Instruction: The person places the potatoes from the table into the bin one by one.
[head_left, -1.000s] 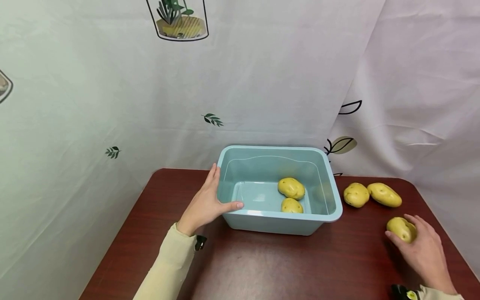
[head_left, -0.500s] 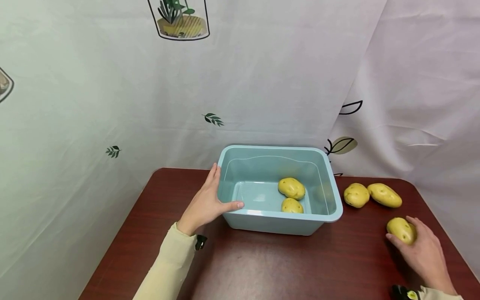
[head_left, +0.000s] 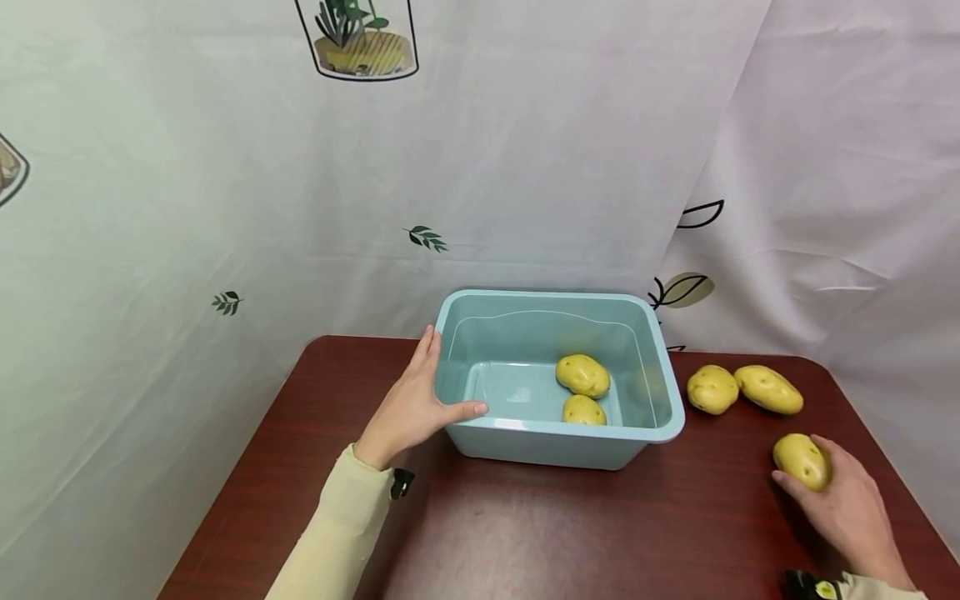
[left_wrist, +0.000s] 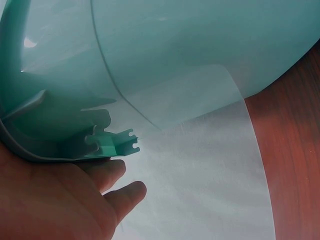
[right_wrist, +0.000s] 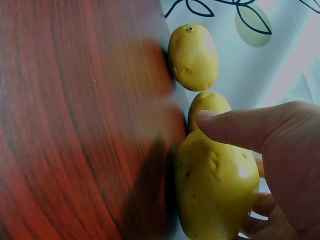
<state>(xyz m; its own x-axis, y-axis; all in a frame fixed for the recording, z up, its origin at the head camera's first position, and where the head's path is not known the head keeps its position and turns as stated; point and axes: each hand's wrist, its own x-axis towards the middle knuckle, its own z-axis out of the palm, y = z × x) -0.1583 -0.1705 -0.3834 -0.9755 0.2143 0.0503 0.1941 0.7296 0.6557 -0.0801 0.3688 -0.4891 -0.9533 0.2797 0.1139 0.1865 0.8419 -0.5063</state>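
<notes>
A light blue plastic bin (head_left: 525, 450) stands on the table with two yellow potatoes inside, one farther back (head_left: 582, 377) and one nearer the front wall (head_left: 584, 410). My left hand (head_left: 408, 412) rests at its front left corner, the thumb along the front rim and the straight fingers against the left side. At the right, my right hand (head_left: 851, 500) holds another potato (head_left: 801, 461) between thumb and fingers. In the right wrist view the thumb lies at the top of that potato (right_wrist: 215, 185), while the fingers are partly hidden behind it.
Two more potatoes, a round one (head_left: 712, 389) and a long one (head_left: 768, 389), lie side by side right of the bin. The dark red wooden table (head_left: 570, 533) ends at the back against a pale printed cloth (head_left: 540, 167).
The fingers of my right hand have shifted slightly on the potato, which stays at nearly the same spot. My left hand and the bin have not visibly moved.
</notes>
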